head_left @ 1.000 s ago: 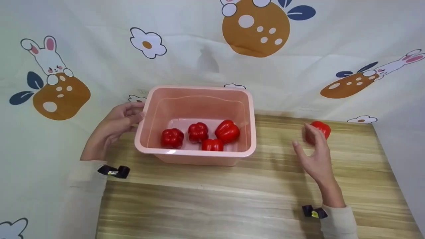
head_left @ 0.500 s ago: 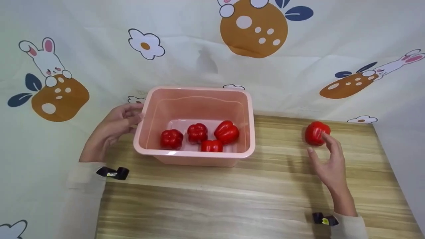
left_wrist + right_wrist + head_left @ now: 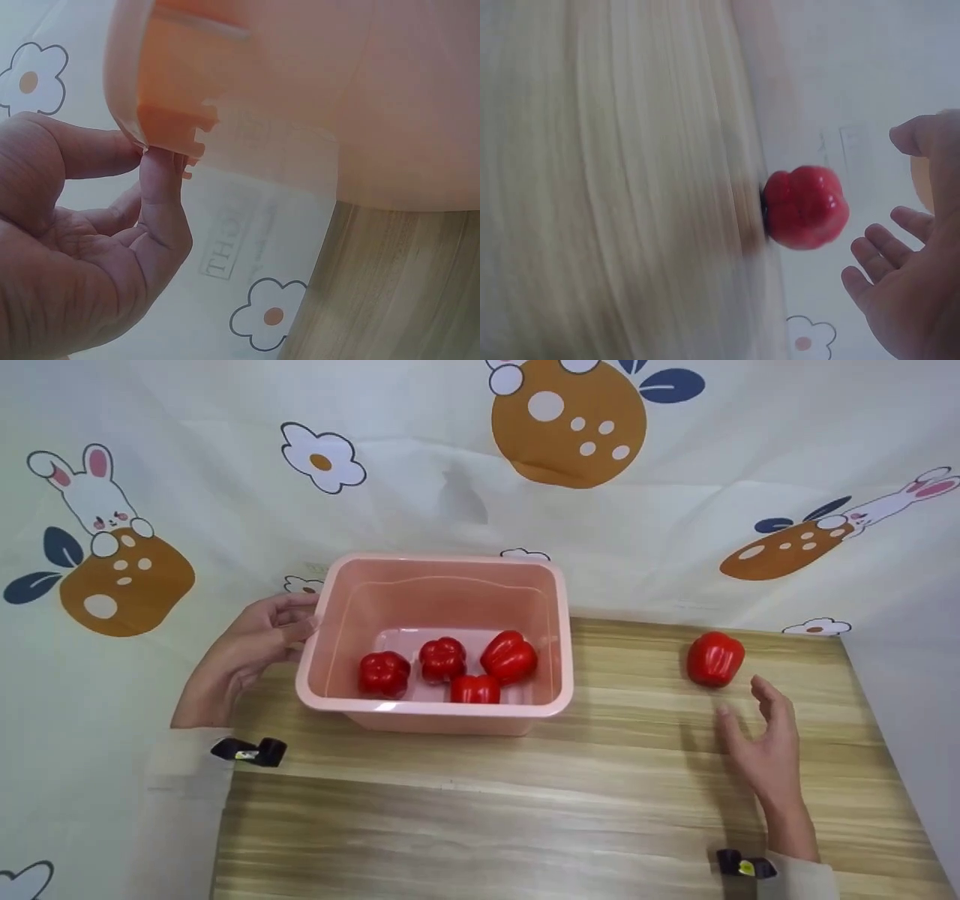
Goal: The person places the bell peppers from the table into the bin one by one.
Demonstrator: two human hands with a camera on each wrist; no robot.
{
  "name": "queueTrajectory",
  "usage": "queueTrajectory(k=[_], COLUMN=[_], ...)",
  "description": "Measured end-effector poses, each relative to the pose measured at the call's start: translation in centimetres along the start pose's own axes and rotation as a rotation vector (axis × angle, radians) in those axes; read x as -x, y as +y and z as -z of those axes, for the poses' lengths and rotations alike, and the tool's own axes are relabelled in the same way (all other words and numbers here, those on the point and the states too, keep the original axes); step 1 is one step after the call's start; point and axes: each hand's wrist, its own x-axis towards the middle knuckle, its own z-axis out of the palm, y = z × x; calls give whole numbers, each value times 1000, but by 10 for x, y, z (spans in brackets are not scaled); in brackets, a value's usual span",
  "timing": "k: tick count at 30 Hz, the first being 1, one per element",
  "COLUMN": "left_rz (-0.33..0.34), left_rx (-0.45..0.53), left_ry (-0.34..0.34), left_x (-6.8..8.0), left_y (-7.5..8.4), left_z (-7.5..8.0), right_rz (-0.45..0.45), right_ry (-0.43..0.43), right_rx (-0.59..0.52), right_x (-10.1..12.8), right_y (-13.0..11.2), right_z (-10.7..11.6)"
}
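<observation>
My left hand (image 3: pixel 259 643) pinches the left rim of a pink plastic bin (image 3: pixel 439 706). In the left wrist view its thumb and finger meet at the lip of the bin (image 3: pixel 300 82). Several red bell peppers lie inside, one a red pepper (image 3: pixel 385 674) at the left and one a tilted pepper (image 3: pixel 510 658) at the right. Another red bell pepper (image 3: pixel 715 659) sits on the table, right of the bin. My right hand (image 3: pixel 772 757) holds nothing, fingers spread, just in front of that lone pepper. The right wrist view shows a gap between the fingers and the pepper (image 3: pixel 806 208).
The wood-grain table (image 3: pixel 480 817) ends at a pale curtain (image 3: pixel 405 495) printed with rabbits and flowers, close behind the bin. A plain side of the same cloth borders the table's right edge. Dark camera bands sit on both wrists.
My right hand has drawn away from the lone pepper, moving right and toward me, so the pepper now shows whole. My left hand keeps its hold on the bin.
</observation>
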Motion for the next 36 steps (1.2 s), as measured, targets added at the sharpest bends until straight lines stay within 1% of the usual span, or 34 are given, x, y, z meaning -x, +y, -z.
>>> queueTrajectory(k=[7,11,20,25,28,32,36], left_rz=[14,23,12,3,-5,7,13], left_rx=[-5,-11,-6,16,12,-13,-15], left_ry=[6,6,-5,-10,-11,3,7], left_x=[1,0,-1,-1,-1,0,1], left_y=[3,4,2,0,0,2,3], left_z=[1,1,1,-1,-2,-1,0], right_rz=[-89,-122,-180,-218,-234,-270,-297], right_ry=[-3,-15,-31,-54,-74,-104,-127], right_rx=[-21,-24,-41,-28,-22,-25,-40], right_x=[-10,-16,-27,-37,-43,-49,-55], right_y=[7,9,12,9,10,13,14], right_z=[0,-1,-7,-11,-14,-20,-25])
